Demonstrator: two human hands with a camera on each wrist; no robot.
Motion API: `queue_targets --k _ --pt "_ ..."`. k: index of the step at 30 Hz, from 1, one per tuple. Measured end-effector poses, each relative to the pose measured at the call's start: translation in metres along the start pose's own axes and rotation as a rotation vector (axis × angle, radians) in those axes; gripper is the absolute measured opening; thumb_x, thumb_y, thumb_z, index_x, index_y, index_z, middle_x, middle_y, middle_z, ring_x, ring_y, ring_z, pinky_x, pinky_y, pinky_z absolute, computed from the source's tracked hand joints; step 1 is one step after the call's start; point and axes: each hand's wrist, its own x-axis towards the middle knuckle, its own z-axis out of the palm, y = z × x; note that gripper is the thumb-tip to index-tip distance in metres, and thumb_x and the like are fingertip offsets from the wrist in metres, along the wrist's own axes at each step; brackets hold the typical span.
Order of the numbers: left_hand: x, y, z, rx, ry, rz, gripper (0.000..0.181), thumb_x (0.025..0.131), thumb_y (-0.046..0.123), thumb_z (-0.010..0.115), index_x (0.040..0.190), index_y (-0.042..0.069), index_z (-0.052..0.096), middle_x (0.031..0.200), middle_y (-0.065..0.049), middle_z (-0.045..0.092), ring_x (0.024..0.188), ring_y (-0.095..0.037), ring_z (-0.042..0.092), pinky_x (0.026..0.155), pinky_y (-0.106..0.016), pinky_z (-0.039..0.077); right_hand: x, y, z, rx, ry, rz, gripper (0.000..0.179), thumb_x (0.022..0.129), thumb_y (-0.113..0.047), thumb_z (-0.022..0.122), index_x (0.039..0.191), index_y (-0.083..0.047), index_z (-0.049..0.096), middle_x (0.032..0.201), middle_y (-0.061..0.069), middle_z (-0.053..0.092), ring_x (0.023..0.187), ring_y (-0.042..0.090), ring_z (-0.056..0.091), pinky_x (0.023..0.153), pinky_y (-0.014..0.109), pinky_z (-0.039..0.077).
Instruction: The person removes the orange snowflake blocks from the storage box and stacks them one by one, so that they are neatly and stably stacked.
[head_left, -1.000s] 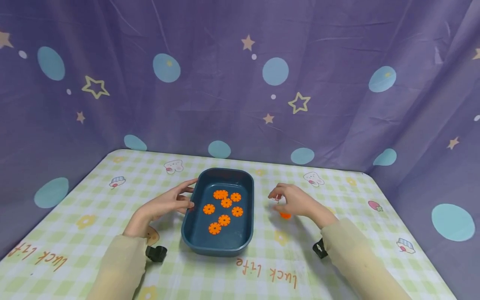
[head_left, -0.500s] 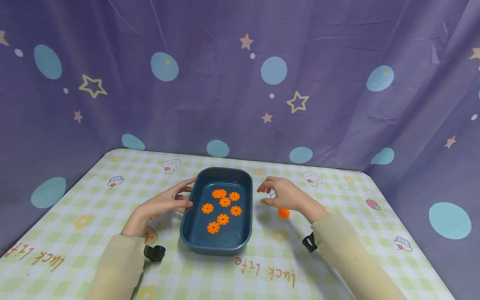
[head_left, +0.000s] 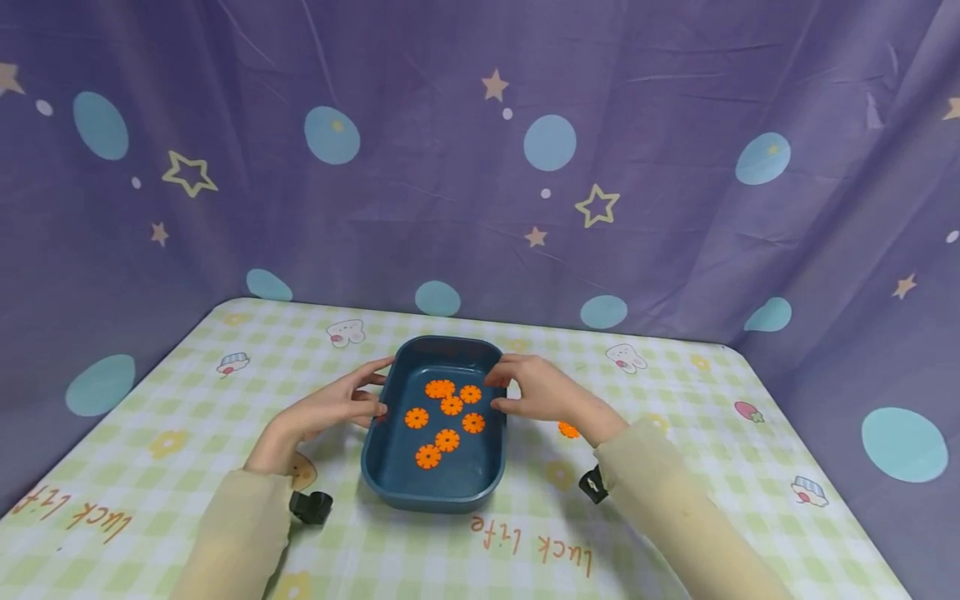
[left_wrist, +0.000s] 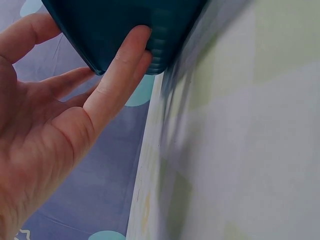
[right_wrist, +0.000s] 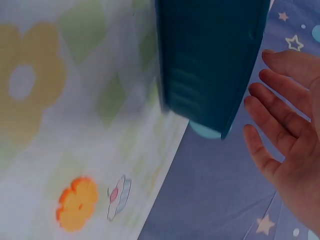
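A dark blue rectangular tub [head_left: 442, 492] sits mid-table in the head view, with several orange notched plastic discs [head_left: 428, 457] lying flat on its floor. My left hand [head_left: 330, 408] grips the tub's left side, its thumb at the rim and fingers against the outer wall [left_wrist: 120, 30]. Over the right rim reaches my right hand [head_left: 543, 392], fingers bent loosely and spread. No disc shows between those fingers [right_wrist: 272, 120] in the right wrist view. Another orange disc [head_left: 568, 430] lies on the tablecloth beneath the right wrist; the right wrist view shows this disc [right_wrist: 77, 204] too.
A green-and-white checked tablecloth [head_left: 675, 517] with printed cartoons covers the table. Behind it hangs a purple curtain [head_left: 450, 250] with stars and dots. Black camera straps [head_left: 311, 507] sit at both wrists.
My right hand has moved left, from above the loose disc on the tablecloth to over the tub's right rim. The left hand, the tub and the discs stay in place.
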Motion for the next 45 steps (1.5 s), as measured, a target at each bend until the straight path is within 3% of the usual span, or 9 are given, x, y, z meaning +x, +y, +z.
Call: queue_targets --k 9,26,33,45 --pt "0.002 0.000 0.001 -0.018 0.004 -0.003 0.076 0.088 0.022 0.059 0.147 0.024 0.011 0.143 -0.023 0.018 0.103 -0.029 0.058 0.081 -0.043 0.051 0.014 -0.016 0.013 0.028 -0.090 -0.022 0.029 0.082 -0.021 0.066 0.109 -0.011 0.065 0.102 0.001 0.060 0.092 0.017 0.060 0.082 0.030 0.050" --pt "-0.001 -0.001 0.000 -0.006 0.004 -0.007 0.077 0.088 0.022 0.059 0.147 0.024 0.010 0.143 -0.023 0.019 0.103 -0.027 0.057 0.081 -0.041 0.051 0.033 -0.035 0.042 -0.080 -0.216 -0.061 0.030 0.080 -0.026 0.069 0.107 -0.014 0.065 0.106 -0.004 0.059 0.087 0.011 0.058 0.077 0.018 0.047" --pt "0.000 -0.001 0.000 -0.013 0.006 -0.004 0.076 0.088 0.023 0.059 0.147 0.025 0.010 0.143 -0.023 0.019 0.104 -0.029 0.057 0.081 -0.042 0.051 0.038 -0.038 0.048 -0.136 -0.220 -0.096 0.030 0.077 -0.031 0.072 0.104 -0.019 0.066 0.102 -0.008 0.061 0.086 0.004 0.056 0.077 0.016 0.045" --pt "0.000 -0.002 0.000 -0.021 0.001 0.004 0.075 0.088 0.023 0.058 0.147 0.025 0.010 0.143 -0.023 0.019 0.104 -0.029 0.057 0.081 -0.042 0.051 0.040 -0.042 0.054 -0.283 -0.289 -0.091 0.034 0.076 -0.038 0.072 0.107 -0.026 0.065 0.105 -0.010 0.060 0.090 0.005 0.055 0.090 0.030 0.043"
